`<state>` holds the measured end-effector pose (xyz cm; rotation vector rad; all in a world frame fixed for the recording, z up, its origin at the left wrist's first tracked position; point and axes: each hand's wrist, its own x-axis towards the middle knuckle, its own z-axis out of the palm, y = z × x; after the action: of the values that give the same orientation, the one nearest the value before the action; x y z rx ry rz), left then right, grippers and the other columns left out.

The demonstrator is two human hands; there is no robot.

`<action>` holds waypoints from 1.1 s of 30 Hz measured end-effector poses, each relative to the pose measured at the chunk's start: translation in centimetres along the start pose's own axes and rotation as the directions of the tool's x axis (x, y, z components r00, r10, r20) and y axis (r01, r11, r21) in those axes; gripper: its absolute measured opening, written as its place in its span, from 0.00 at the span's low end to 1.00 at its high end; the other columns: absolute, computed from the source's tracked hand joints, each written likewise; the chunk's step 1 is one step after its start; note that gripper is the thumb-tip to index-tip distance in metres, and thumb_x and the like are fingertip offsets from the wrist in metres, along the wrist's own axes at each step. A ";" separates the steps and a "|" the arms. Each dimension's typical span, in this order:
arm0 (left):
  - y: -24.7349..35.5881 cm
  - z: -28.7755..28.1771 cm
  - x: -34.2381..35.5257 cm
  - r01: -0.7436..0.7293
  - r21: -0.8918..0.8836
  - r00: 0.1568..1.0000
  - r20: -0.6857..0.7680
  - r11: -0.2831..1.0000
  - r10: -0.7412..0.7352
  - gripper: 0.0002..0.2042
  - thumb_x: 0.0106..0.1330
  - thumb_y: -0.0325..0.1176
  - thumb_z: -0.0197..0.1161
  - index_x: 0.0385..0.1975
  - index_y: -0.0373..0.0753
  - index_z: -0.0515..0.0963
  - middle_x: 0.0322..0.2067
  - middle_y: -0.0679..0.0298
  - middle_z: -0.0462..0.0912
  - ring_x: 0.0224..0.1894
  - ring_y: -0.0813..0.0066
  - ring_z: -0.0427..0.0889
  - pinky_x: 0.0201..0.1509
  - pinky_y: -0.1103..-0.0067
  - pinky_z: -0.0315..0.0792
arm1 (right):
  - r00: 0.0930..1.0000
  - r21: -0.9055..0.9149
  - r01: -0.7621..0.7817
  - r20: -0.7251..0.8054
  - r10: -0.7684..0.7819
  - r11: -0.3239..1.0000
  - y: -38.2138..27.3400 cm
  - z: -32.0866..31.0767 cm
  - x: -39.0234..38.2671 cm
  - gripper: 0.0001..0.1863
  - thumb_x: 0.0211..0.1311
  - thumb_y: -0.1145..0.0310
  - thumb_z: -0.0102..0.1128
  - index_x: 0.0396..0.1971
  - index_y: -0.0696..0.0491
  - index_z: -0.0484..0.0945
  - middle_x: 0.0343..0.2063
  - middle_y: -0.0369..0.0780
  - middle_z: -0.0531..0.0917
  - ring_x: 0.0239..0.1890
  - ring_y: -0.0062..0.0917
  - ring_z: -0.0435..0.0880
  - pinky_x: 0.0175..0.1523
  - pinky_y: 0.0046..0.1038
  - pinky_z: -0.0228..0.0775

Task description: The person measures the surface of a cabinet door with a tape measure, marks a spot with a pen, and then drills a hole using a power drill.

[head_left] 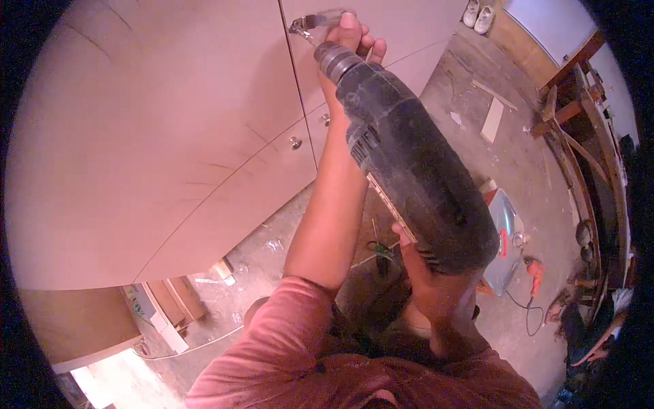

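Observation:
A large black power drill (pixel 415 157) slants across the middle, its chuck (pixel 335 63) pointing up and left at a pale cabinet front (pixel 170 136). My right hand (pixel 436 286) is closed around the drill's rear grip, mostly hidden beneath the body. My left hand (pixel 361 42) reaches up behind the drill. Its fingers are curled, with a fingertip against the end of a shiny curved metal handle (pixel 320 19) at the door. The thin drill bit (pixel 308 37) comes close to the handle's lower end; whether it touches cannot be made out.
Two small round metal knobs, one left (pixel 295 143) and one right (pixel 325 120), flank the panel seam. Wood scraps (pixel 492 119) lie on the concrete floor (pixel 449 88). To the right are an orange corded tool (pixel 535 271), a clear-lidded case (pixel 505 215) and a wooden bench frame (pixel 579 129).

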<state>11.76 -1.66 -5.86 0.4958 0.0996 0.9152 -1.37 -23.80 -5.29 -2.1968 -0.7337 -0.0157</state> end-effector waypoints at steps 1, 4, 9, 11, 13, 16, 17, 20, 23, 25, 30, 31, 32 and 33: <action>0.1 0.0 0.0 -0.003 0.002 1.000 -0.001 1.000 0.003 0.14 0.68 0.45 0.70 0.33 0.42 0.77 0.28 0.71 0.76 0.32 0.84 0.76 0.42 0.83 0.81 | 0.996 -0.078 0.084 -0.006 -0.085 0.993 0.2 0.2 0.1 0.32 0.49 0.65 0.75 0.56 0.57 0.77 0.53 0.51 0.81 0.59 0.51 0.76 0.71 0.45 0.60; 0.1 -0.1 -0.1 -0.013 0.022 1.000 -0.007 1.000 0.013 0.14 0.68 0.45 0.70 0.33 0.42 0.77 0.29 0.71 0.76 0.32 0.84 0.76 0.42 0.83 0.80 | 0.992 -0.118 0.120 -0.026 -0.124 0.986 -0.1 0.4 -0.1 0.33 0.48 0.65 0.75 0.57 0.57 0.77 0.54 0.50 0.80 0.60 0.52 0.75 0.72 0.46 0.58; 0.1 0.2 -0.2 -0.010 0.007 1.000 0.001 1.000 0.010 0.13 0.69 0.45 0.69 0.34 0.42 0.77 0.29 0.71 0.76 0.32 0.84 0.76 0.41 0.83 0.81 | 0.993 -0.196 0.119 0.050 -0.112 0.973 0.0 -0.1 0.1 0.32 0.49 0.65 0.74 0.57 0.56 0.77 0.55 0.51 0.80 0.62 0.51 0.74 0.74 0.45 0.57; 0.2 0.1 -0.1 -0.015 0.007 1.000 0.000 1.000 0.015 0.13 0.69 0.45 0.69 0.34 0.42 0.78 0.29 0.72 0.76 0.31 0.84 0.76 0.41 0.84 0.81 | 0.997 -0.045 0.065 -0.036 -0.067 0.997 0.0 0.3 -0.3 0.30 0.53 0.65 0.72 0.58 0.53 0.78 0.57 0.52 0.79 0.66 0.51 0.70 0.75 0.44 0.56; 0.1 0.1 0.1 -0.018 0.005 1.000 -0.002 1.000 0.018 0.13 0.69 0.44 0.69 0.34 0.42 0.78 0.29 0.72 0.76 0.31 0.84 0.76 0.41 0.84 0.81 | 0.996 -0.085 0.087 0.027 -0.085 0.993 -0.4 -0.4 0.4 0.30 0.53 0.64 0.72 0.58 0.53 0.78 0.58 0.51 0.78 0.67 0.51 0.69 0.75 0.45 0.54; -0.1 0.1 0.2 0.011 -0.045 1.000 -0.021 0.999 -0.012 0.13 0.68 0.45 0.69 0.34 0.42 0.78 0.29 0.72 0.76 0.31 0.84 0.76 0.40 0.85 0.81 | 0.989 -0.187 0.142 0.060 -0.133 0.972 -0.3 -0.3 0.4 0.29 0.54 0.63 0.72 0.58 0.53 0.78 0.59 0.51 0.78 0.68 0.50 0.67 0.77 0.46 0.49; 0.0 0.0 0.2 0.006 -0.032 1.000 -0.014 0.999 -0.006 0.13 0.68 0.45 0.70 0.34 0.42 0.78 0.29 0.72 0.76 0.31 0.84 0.76 0.40 0.84 0.81 | 0.987 -0.218 0.158 0.046 -0.152 0.963 -0.3 -0.2 0.3 0.29 0.54 0.63 0.72 0.57 0.53 0.79 0.59 0.50 0.78 0.69 0.49 0.67 0.78 0.47 0.48; 0.1 -0.1 0.2 0.000 -0.007 1.000 0.004 1.000 0.001 0.14 0.67 0.46 0.70 0.34 0.43 0.77 0.29 0.72 0.76 0.32 0.84 0.76 0.41 0.83 0.81 | 0.994 -0.195 0.101 -0.007 -0.105 0.975 -0.4 0.0 0.2 0.29 0.54 0.61 0.72 0.57 0.54 0.79 0.60 0.49 0.78 0.68 0.48 0.69 0.78 0.48 0.44; 0.5 0.1 0.1 0.004 -0.002 1.000 0.004 1.000 -0.004 0.14 0.67 0.46 0.71 0.34 0.43 0.77 0.29 0.72 0.76 0.32 0.83 0.77 0.42 0.83 0.80 | 0.983 -0.230 0.184 0.057 -0.176 0.956 -0.5 -0.2 0.5 0.30 0.56 0.60 0.72 0.58 0.56 0.77 0.59 0.49 0.78 0.66 0.48 0.71 0.78 0.46 0.47; 0.2 0.1 0.0 0.013 -0.010 1.000 -0.008 1.000 -0.013 0.15 0.67 0.47 0.71 0.34 0.43 0.77 0.30 0.72 0.76 0.32 0.83 0.77 0.43 0.82 0.80 | 0.994 -0.127 0.101 -0.020 -0.104 0.987 -0.4 0.2 0.2 0.30 0.56 0.60 0.72 0.58 0.56 0.76 0.58 0.50 0.79 0.65 0.48 0.72 0.77 0.45 0.50; 0.4 0.1 -0.1 -0.016 0.008 1.000 0.014 1.000 0.016 0.15 0.67 0.48 0.70 0.34 0.43 0.77 0.30 0.71 0.76 0.32 0.84 0.76 0.43 0.82 0.80 | 0.988 -0.179 0.143 -0.033 -0.152 0.973 -0.5 -0.2 0.7 0.32 0.57 0.61 0.71 0.60 0.57 0.74 0.55 0.50 0.81 0.63 0.47 0.74 0.76 0.42 0.55; 0.3 0.1 -0.1 -0.014 0.006 1.000 0.015 1.000 0.014 0.15 0.67 0.48 0.70 0.34 0.43 0.77 0.30 0.71 0.76 0.32 0.84 0.76 0.43 0.82 0.80 | 0.986 -0.167 0.163 -0.006 -0.166 0.972 -0.1 -0.1 0.8 0.32 0.57 0.60 0.71 0.60 0.57 0.73 0.54 0.50 0.81 0.63 0.47 0.75 0.76 0.43 0.55; 0.2 0.2 -0.1 -0.006 0.010 1.000 0.017 1.000 0.006 0.15 0.67 0.48 0.70 0.34 0.43 0.77 0.30 0.71 0.76 0.32 0.84 0.76 0.43 0.83 0.80 | 0.985 -0.162 0.171 0.006 -0.172 0.972 0.0 -0.2 0.7 0.32 0.57 0.60 0.71 0.60 0.57 0.73 0.54 0.50 0.81 0.63 0.46 0.75 0.76 0.43 0.55; 0.3 0.2 -0.1 0.000 0.018 1.000 0.017 1.000 0.000 0.15 0.67 0.48 0.70 0.34 0.43 0.77 0.30 0.71 0.76 0.32 0.84 0.76 0.43 0.83 0.80 | 0.984 -0.153 0.180 0.019 -0.179 0.972 0.1 -0.1 0.7 0.32 0.57 0.60 0.71 0.61 0.57 0.73 0.54 0.50 0.82 0.63 0.46 0.75 0.75 0.43 0.55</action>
<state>11.55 -1.64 -5.59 0.5203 0.0920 0.9103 -0.72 -23.56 -5.07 -2.2692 -0.9604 -0.1636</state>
